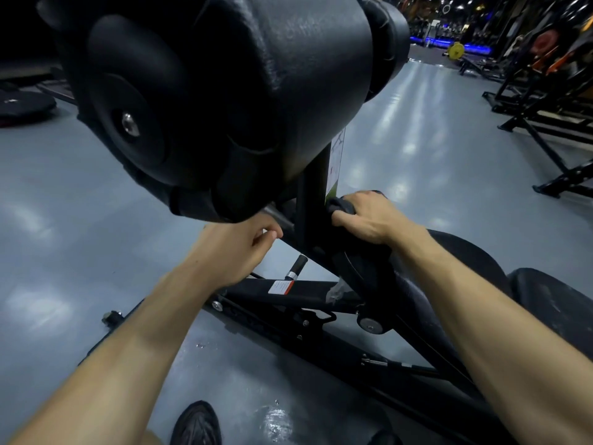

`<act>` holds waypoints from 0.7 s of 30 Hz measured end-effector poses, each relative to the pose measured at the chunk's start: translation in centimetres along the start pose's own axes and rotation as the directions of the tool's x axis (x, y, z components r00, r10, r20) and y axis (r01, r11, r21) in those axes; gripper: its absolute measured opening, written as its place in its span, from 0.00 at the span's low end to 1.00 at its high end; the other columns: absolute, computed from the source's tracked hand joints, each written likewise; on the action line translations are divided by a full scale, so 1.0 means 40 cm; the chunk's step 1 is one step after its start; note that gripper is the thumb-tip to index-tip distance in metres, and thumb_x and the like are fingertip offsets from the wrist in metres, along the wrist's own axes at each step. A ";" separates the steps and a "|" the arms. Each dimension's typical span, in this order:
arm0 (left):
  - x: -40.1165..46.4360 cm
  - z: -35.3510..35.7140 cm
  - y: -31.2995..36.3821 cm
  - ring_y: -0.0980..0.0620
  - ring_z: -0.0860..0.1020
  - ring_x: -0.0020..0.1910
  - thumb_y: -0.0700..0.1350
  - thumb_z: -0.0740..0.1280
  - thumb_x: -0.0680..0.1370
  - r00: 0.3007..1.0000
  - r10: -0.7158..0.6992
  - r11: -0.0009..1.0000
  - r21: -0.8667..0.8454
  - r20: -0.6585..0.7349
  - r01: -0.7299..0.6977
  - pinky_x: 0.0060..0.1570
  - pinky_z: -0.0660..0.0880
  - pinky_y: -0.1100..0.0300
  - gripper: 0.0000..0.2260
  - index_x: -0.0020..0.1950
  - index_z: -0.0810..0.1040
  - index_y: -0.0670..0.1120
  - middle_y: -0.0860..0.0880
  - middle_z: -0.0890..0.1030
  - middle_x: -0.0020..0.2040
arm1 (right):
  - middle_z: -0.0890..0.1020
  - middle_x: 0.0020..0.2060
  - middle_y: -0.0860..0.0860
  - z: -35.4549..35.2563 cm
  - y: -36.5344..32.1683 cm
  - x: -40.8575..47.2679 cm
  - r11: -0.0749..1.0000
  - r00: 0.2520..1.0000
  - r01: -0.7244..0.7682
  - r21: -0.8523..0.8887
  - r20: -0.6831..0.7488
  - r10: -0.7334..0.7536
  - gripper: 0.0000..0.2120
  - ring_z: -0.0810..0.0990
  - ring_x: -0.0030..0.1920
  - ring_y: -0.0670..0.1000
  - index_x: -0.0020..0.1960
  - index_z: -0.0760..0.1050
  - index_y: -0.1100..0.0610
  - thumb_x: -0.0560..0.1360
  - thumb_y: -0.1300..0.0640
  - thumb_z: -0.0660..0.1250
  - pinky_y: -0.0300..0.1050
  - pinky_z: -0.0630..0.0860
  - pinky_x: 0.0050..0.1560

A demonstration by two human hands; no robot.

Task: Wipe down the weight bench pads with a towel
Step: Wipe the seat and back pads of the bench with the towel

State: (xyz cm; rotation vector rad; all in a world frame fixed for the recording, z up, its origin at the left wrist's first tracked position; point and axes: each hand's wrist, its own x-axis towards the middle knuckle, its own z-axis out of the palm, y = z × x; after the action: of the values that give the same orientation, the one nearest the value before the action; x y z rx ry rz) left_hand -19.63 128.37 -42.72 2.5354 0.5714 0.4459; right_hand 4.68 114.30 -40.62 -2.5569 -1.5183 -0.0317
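A large black roller pad [224, 91] fills the upper left, mounted on a black upright post [309, 200] of the bench frame. My right hand [365, 216] grips a dark towel [341, 205] and presses it against a lower pad just right of the post. My left hand [244, 248] hovers below the roller pad with its fingers loosely curled, holding nothing. More black bench pads [465, 261] lie under my right forearm at the right.
The bench's black frame bars [288, 289] with an adjustment pin [296, 266] run across the grey floor. My shoe [195, 425] stands at the bottom edge. Black and orange racks [545, 91] line the right side; a yellow plate [455, 50] sits far back.
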 end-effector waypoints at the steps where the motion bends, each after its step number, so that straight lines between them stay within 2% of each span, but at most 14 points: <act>1: -0.003 -0.005 0.005 0.57 0.81 0.35 0.53 0.61 0.82 1.000 0.005 1.000 0.000 -0.008 -0.005 0.45 0.79 0.52 0.08 0.54 0.80 0.60 0.59 0.79 0.31 | 0.77 0.32 0.54 0.004 -0.018 -0.020 0.996 0.996 0.082 -0.025 -0.031 -0.083 0.22 0.76 0.36 0.57 0.36 0.71 0.56 0.70 0.37 0.55 0.53 0.75 0.43; 3: -0.005 -0.011 0.026 0.58 0.80 0.37 0.51 0.62 0.81 1.000 0.013 1.000 0.007 -0.020 -0.013 0.46 0.78 0.53 0.08 0.54 0.81 0.59 0.59 0.79 0.32 | 0.79 0.33 0.52 0.016 -0.058 -0.067 0.970 0.971 0.227 -0.086 -0.050 -0.232 0.16 0.76 0.39 0.55 0.39 0.75 0.49 0.73 0.39 0.56 0.53 0.74 0.51; 4: -0.005 -0.010 0.039 0.58 0.79 0.38 0.50 0.62 0.81 1.000 0.013 1.000 0.014 -0.020 -0.013 0.47 0.77 0.54 0.09 0.53 0.82 0.58 0.60 0.79 0.33 | 0.80 0.35 0.52 0.024 -0.077 -0.096 0.957 0.961 0.263 -0.124 -0.054 -0.271 0.18 0.77 0.42 0.54 0.44 0.81 0.47 0.73 0.40 0.56 0.53 0.73 0.57; 5: -0.007 -0.005 0.053 0.58 0.79 0.40 0.49 0.62 0.81 1.000 0.013 1.000 0.024 -0.018 -0.012 0.46 0.76 0.55 0.09 0.53 0.82 0.58 0.60 0.79 0.34 | 0.82 0.37 0.51 0.035 -0.089 -0.124 0.952 0.957 0.275 -0.136 -0.053 -0.285 0.21 0.78 0.45 0.54 0.45 0.83 0.49 0.72 0.39 0.56 0.52 0.70 0.62; 7: -0.013 0.008 0.077 0.60 0.78 0.39 0.50 0.63 0.81 0.999 0.028 0.999 0.020 -0.020 -0.028 0.43 0.74 0.57 0.08 0.53 0.82 0.58 0.61 0.79 0.34 | 0.82 0.39 0.50 0.055 -0.101 -0.175 0.955 0.954 0.284 -0.084 -0.075 -0.291 0.21 0.79 0.50 0.53 0.38 0.79 0.53 0.70 0.38 0.56 0.49 0.64 0.72; 8: -0.018 0.017 0.088 0.60 0.78 0.37 0.50 0.63 0.81 0.999 0.034 0.999 0.003 -0.018 -0.034 0.40 0.73 0.58 0.08 0.52 0.82 0.59 0.60 0.79 0.32 | 0.83 0.42 0.49 0.064 -0.101 -0.201 0.955 0.953 0.291 -0.053 -0.078 -0.294 0.21 0.80 0.53 0.51 0.38 0.79 0.54 0.69 0.39 0.56 0.46 0.60 0.75; 10: -0.027 0.038 0.118 0.60 0.79 0.33 0.50 0.64 0.81 0.999 0.045 0.999 -0.020 -0.006 -0.045 0.38 0.74 0.58 0.07 0.50 0.82 0.60 0.60 0.80 0.31 | 0.85 0.52 0.49 0.073 -0.087 -0.244 0.959 0.956 0.283 0.010 -0.081 -0.281 0.25 0.78 0.62 0.48 0.47 0.84 0.55 0.69 0.39 0.56 0.42 0.52 0.78; 13: -0.045 0.067 0.172 0.59 0.78 0.36 0.50 0.64 0.81 0.997 0.082 0.996 -0.018 0.011 -0.082 0.41 0.76 0.57 0.07 0.52 0.82 0.60 0.64 0.79 0.31 | 0.83 0.63 0.48 0.068 -0.071 -0.305 0.956 0.962 0.254 0.145 -0.144 -0.234 0.26 0.72 0.71 0.44 0.59 0.83 0.52 0.70 0.43 0.57 0.45 0.52 0.80; 16: -0.055 0.091 0.216 0.59 0.79 0.34 0.50 0.63 0.82 0.992 0.120 0.992 -0.039 0.024 -0.119 0.37 0.74 0.59 0.08 0.52 0.82 0.60 0.59 0.81 0.32 | 0.81 0.66 0.47 0.063 -0.039 -0.389 0.921 0.970 0.164 0.353 -0.229 -0.085 0.22 0.71 0.72 0.42 0.61 0.82 0.50 0.70 0.49 0.61 0.43 0.54 0.79; 18: -0.059 0.102 0.235 0.61 0.79 0.35 0.49 0.63 0.82 0.990 0.139 0.989 -0.058 0.023 -0.137 0.36 0.72 0.62 0.08 0.53 0.82 0.59 0.58 0.82 0.34 | 0.81 0.66 0.45 0.067 0.012 -0.450 0.871 0.965 0.043 0.490 -0.245 0.090 0.22 0.73 0.71 0.45 0.61 0.82 0.46 0.70 0.47 0.61 0.46 0.60 0.77; 19: -0.061 0.107 0.245 0.61 0.79 0.36 0.48 0.64 0.82 0.988 0.152 0.986 -0.072 0.022 -0.151 0.37 0.73 0.62 0.08 0.53 0.83 0.58 0.58 0.82 0.34 | 0.82 0.63 0.45 0.063 0.035 -0.482 0.828 0.946 -0.041 0.558 -0.244 0.212 0.21 0.75 0.69 0.48 0.60 0.82 0.44 0.71 0.45 0.61 0.49 0.66 0.74; 21: -0.063 0.119 0.261 0.61 0.80 0.37 0.47 0.64 0.82 0.982 0.185 0.978 -0.108 0.025 -0.181 0.40 0.76 0.60 0.09 0.54 0.84 0.57 0.59 0.81 0.35 | 0.85 0.51 0.47 0.058 0.095 -0.537 0.712 0.848 -0.239 0.660 -0.214 0.484 0.18 0.80 0.59 0.53 0.52 0.82 0.48 0.71 0.41 0.60 0.52 0.74 0.60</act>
State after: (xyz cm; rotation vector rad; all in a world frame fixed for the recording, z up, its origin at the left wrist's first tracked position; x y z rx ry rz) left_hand -16.61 117.09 -41.58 2.4991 0.2938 0.4827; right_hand -2.50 94.18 -45.64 -2.0970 -0.6853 0.0220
